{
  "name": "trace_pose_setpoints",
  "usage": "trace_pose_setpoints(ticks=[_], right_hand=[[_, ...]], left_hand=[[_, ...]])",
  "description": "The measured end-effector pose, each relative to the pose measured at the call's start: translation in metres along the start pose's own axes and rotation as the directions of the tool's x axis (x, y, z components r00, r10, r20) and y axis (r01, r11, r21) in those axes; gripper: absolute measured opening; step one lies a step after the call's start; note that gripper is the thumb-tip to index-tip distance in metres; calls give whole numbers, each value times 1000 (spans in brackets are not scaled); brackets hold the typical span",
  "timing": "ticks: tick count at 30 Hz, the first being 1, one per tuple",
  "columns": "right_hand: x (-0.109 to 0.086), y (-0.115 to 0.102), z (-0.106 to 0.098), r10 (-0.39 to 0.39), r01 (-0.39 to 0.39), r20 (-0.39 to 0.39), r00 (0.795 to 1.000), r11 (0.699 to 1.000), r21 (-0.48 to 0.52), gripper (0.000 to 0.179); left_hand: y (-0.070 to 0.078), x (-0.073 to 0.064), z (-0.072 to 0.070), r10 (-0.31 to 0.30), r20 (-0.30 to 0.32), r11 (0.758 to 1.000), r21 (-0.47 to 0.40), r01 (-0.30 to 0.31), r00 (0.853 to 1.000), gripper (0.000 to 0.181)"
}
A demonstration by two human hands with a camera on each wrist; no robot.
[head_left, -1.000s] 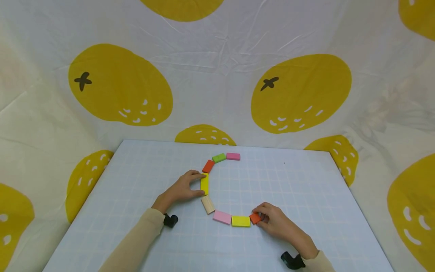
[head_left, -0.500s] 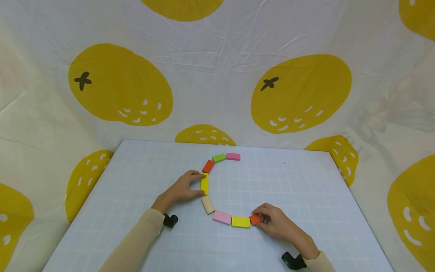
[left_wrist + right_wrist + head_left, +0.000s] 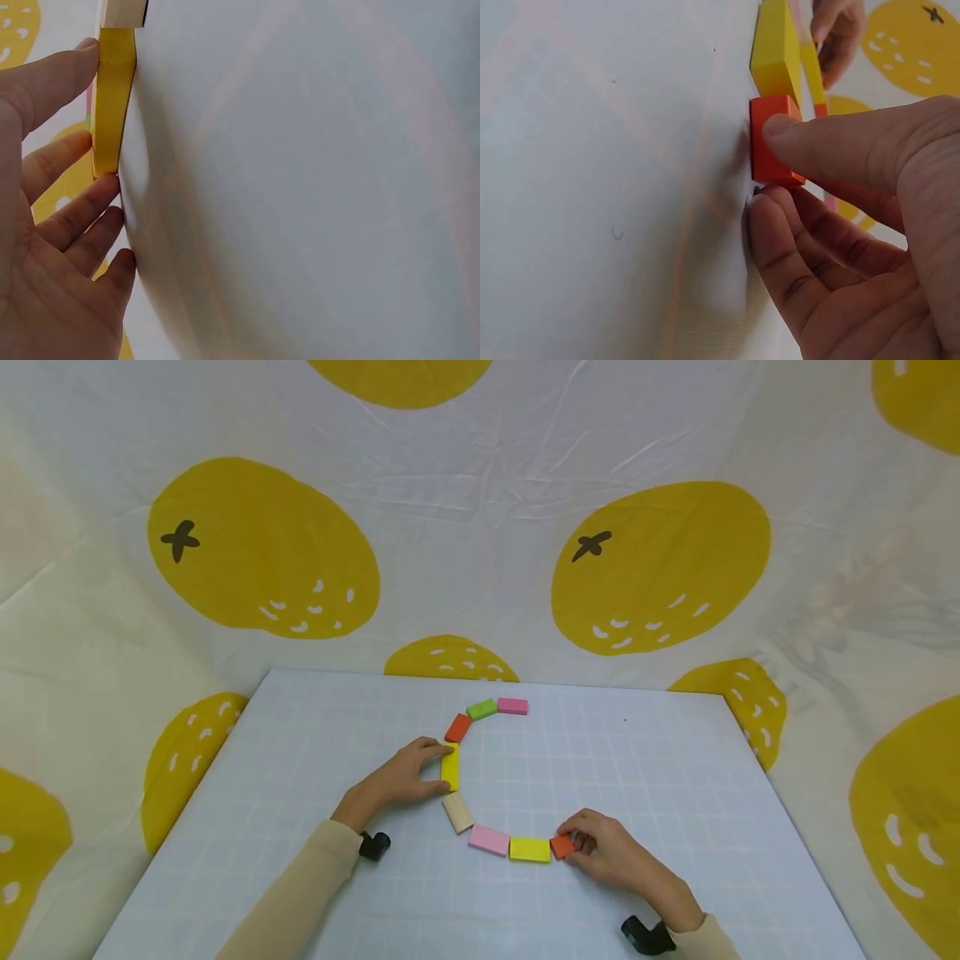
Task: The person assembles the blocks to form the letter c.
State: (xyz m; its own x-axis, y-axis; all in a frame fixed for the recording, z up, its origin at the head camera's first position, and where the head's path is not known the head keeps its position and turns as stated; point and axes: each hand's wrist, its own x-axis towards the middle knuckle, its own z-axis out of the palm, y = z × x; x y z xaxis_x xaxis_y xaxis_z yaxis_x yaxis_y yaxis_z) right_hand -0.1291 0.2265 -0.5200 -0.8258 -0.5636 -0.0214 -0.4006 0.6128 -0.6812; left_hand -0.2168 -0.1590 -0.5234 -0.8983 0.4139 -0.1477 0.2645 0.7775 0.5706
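Observation:
Flat coloured blocks form a C-shaped chain on the table. At its left side my left hand (image 3: pixel 401 778) holds a yellow block (image 3: pixel 450 770), index finger at the far end and thumb at the near end. The left wrist view shows thumb and index finger against this yellow block (image 3: pixel 114 105), the other fingers spread beside it. At the chain's near right end, my right hand (image 3: pixel 611 852) pinches an orange block (image 3: pixel 560 847) between thumb and fingers. In the right wrist view, the orange block (image 3: pixel 762 165) sits against another yellow block (image 3: pixel 774 56).
A red-orange block (image 3: pixel 458 727), a green block (image 3: pixel 482 709) and a pink block (image 3: pixel 513 706) curve off at the back. A plain wood block (image 3: pixel 457 814), a light pink block (image 3: pixel 489 840) and a yellow block (image 3: pixel 529 850) run along the near side. A fruit-patterned cloth (image 3: pixel 465 543) hangs behind the table.
The whole view has shifted very slightly. Both hands stay at the same two blocks, and the chain looks unaltered.

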Motion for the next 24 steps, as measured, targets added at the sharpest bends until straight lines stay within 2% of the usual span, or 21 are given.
trace_pose_setpoints(ticks=[10, 15, 18, 24], right_hand=[[1, 0, 0, -8, 8, 6, 1000, 1000, 4, 28], [3, 1, -2, 30, -30, 6, 1000, 1000, 0, 29], [5, 3, -5, 62, -62, -10, 998, 998, -13, 30], [10, 11, -11, 75, -78, -70, 995, 996, -42, 34]], left_hand=[[-4, 3, -1, 0, 17, 1000, 20, 0, 1000, 68], [-7, 3, -3, -21, 28, 999, 45, 19, 999, 70], [-9, 0, -5, -33, 23, 997, 74, 32, 999, 70], [-17, -9, -11, -18, -5, 993, 114, 19, 1000, 67]])
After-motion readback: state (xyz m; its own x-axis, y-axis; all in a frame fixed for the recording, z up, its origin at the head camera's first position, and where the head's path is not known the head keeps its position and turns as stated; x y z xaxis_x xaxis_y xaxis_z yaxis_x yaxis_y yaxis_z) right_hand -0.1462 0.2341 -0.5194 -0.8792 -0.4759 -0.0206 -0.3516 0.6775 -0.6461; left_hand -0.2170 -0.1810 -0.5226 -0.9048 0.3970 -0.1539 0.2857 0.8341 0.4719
